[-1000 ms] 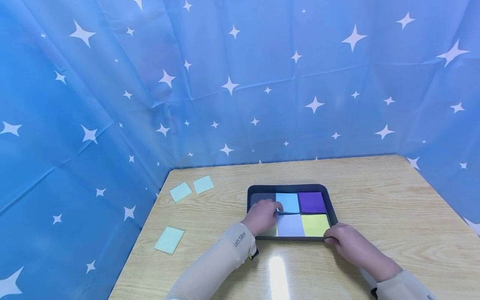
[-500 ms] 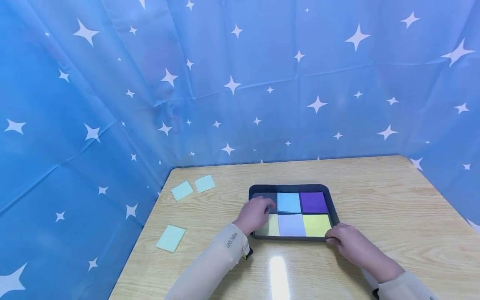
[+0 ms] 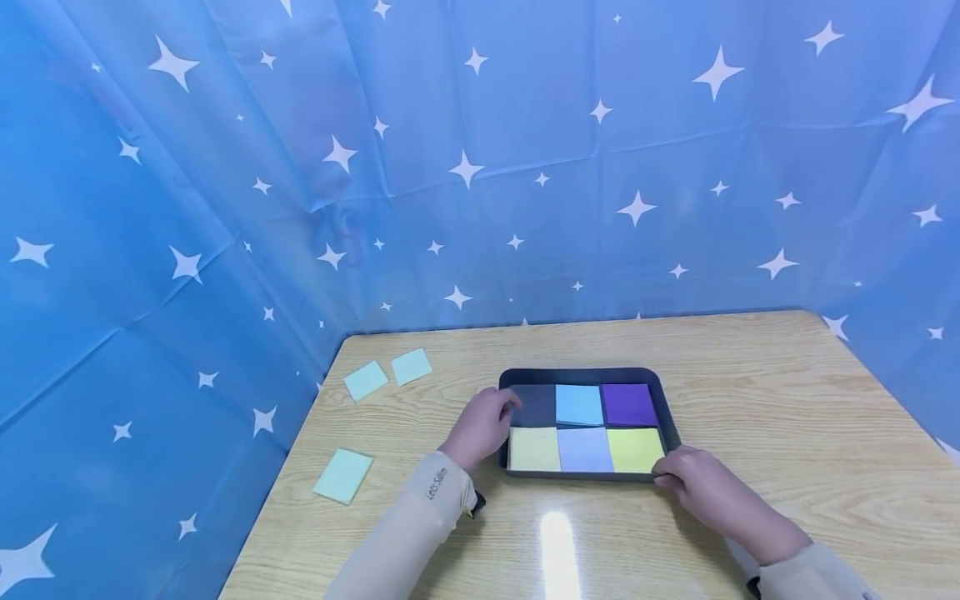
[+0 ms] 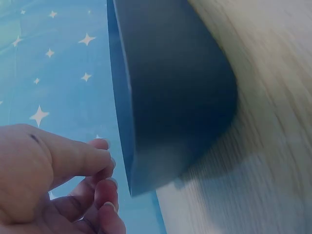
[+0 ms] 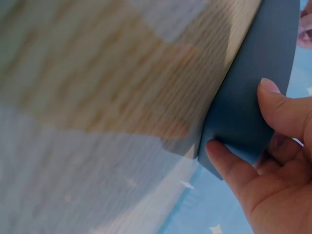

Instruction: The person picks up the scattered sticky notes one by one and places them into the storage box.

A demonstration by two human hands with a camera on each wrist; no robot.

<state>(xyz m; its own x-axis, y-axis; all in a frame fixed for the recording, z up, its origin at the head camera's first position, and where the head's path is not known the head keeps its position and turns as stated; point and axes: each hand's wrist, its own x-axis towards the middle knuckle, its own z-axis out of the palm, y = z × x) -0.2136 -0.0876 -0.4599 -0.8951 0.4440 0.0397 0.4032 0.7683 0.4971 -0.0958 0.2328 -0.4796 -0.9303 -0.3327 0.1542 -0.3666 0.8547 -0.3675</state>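
Observation:
A dark grey tray [image 3: 577, 477] lies on the table. Its back row carries a light blue sticky-note pad [image 3: 579, 405] and a purple pad [image 3: 628, 405]; the back left spot shows bare tray floor. Cream [image 3: 534, 450], lavender [image 3: 585, 450] and yellow pads [image 3: 635, 450] fill the front row. My left hand [image 3: 482, 423] is at the tray's left rim, fingers loosely bent and nothing between them, as the left wrist view confirms. At the near right corner my right hand [image 3: 693, 483] grips the tray wall [image 5: 243, 112], thumb and a finger on its outer face.
Two pale mint sticky notes [image 3: 366, 381] [image 3: 412, 367] lie at the back left of the wooden table [image 3: 750, 392]. A thicker mint pad [image 3: 343, 476] lies nearer, left of the tray. A blue star-patterned curtain [image 3: 555, 167] hangs along the back and left.
My left hand has moved left from the light blue pad across the tray to its left rim, uncovering the cream pad. The right hand keeps its hold on the corner.

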